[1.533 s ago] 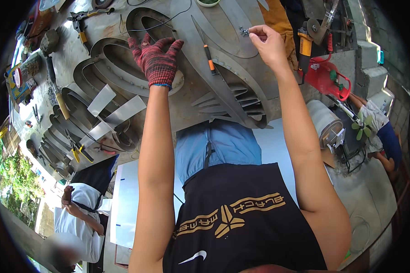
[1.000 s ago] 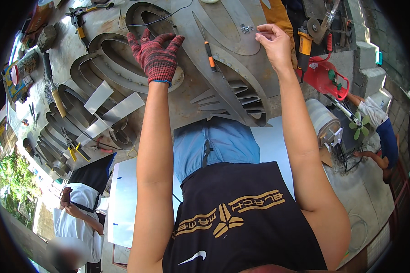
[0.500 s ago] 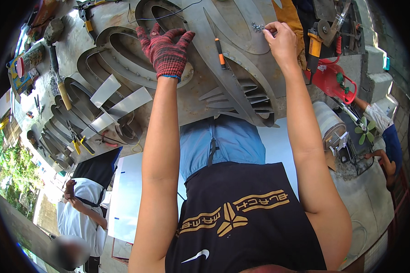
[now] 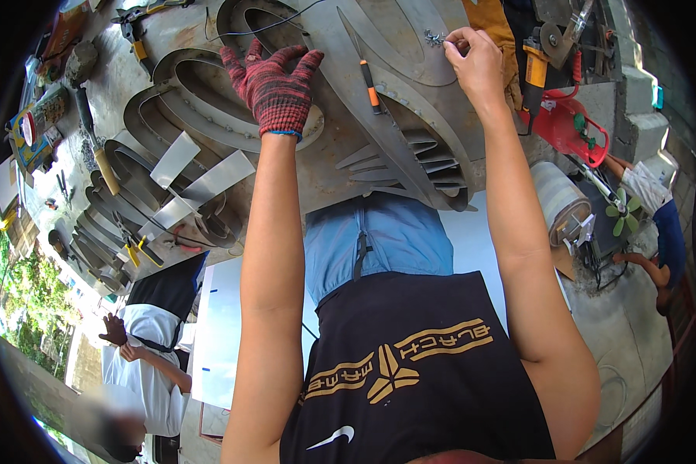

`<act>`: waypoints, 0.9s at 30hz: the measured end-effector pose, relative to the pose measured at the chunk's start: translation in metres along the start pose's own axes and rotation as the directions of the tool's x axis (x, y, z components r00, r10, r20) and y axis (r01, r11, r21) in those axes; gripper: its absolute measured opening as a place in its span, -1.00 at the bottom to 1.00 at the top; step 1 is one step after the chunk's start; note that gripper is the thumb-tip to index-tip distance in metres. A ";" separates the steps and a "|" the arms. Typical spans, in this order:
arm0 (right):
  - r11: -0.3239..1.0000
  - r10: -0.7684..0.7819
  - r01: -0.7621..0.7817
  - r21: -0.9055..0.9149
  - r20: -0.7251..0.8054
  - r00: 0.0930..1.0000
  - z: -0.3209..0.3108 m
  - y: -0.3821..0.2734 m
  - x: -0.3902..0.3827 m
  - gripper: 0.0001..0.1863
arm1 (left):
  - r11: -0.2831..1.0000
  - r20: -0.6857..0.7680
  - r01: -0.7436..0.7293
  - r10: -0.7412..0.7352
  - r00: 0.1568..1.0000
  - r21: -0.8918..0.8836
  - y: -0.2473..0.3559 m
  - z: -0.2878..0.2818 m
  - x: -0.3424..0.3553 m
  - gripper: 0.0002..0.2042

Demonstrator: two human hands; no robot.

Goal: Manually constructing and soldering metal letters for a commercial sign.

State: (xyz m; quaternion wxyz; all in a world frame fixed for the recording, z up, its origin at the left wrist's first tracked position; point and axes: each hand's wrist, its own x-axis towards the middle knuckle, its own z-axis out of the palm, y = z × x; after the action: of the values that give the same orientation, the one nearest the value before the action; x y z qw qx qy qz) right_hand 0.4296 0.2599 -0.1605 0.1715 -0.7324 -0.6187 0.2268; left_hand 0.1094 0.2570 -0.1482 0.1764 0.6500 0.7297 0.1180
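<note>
My left hand (image 4: 274,89), in a red-and-black knit glove, has its fingers spread over curved sheet-metal forms (image 4: 189,89). My bare right hand (image 4: 475,66) is closed in a pinch beside a small pile of metal bits (image 4: 431,37) on a flat metal piece (image 4: 429,69); anything between its fingertips is too small to make out. An orange-handled file or knife (image 4: 373,94) lies between my hands, next to a long metal frame with several fins (image 4: 421,158).
Cutters (image 4: 139,46), a hammer (image 4: 104,166), pliers (image 4: 135,247) and more forms lie on the metal table (image 4: 317,170). An angle grinder (image 4: 535,73), orange cloth (image 4: 503,54) and red container (image 4: 564,124) sit at right. Co-workers are at lower left (image 4: 143,371) and far right (image 4: 657,232).
My hands appear higher in the picture; my right hand has also shifted rightward, still at the small pile. The lower-left co-worker's gloved hand now has its fingers spread.
</note>
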 end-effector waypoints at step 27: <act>0.966 0.174 -0.226 0.122 0.334 0.926 0.075 -0.154 0.010 -0.78 | 0.995 -0.080 0.100 -0.102 0.992 -0.030 0.009 -0.006 -0.005 -0.59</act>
State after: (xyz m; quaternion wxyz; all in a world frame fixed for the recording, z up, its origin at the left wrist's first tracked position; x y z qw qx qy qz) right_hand 0.2627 0.2948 -0.1427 0.1021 -0.7291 -0.5402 0.4076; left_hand 0.1154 0.2531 -0.1391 0.1607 0.6046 0.7666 0.1450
